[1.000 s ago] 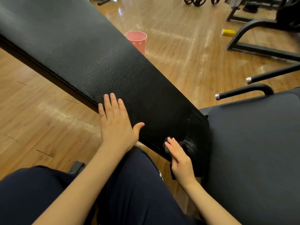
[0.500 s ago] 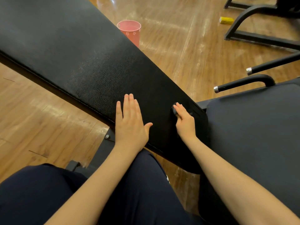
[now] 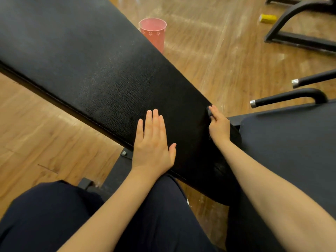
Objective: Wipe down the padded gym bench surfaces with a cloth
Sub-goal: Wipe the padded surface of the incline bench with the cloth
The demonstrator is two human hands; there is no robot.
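A long black padded backrest (image 3: pixel 94 73) slants from the upper left down to the lower middle. A second dark padded seat (image 3: pixel 294 146) lies at the right. My left hand (image 3: pixel 152 142) rests flat on the backrest near its lower left edge, fingers straight. My right hand (image 3: pixel 219 125) presses a dark cloth (image 3: pixel 210 110) against the backrest's right edge, close to the gap between the two pads. Only a small bit of the cloth shows past my fingertips.
A pink bucket (image 3: pixel 153 32) stands on the wooden floor behind the backrest. Two black handles with silver caps (image 3: pixel 283 97) jut out above the seat. A black machine frame (image 3: pixel 298 26) and a yellow object (image 3: pixel 268 18) lie at the top right. My dark-trousered legs fill the bottom.
My right hand slid the cloth from the backrest's lower end up along its right edge. My left hand shifted slightly right and stays flat on the pad.
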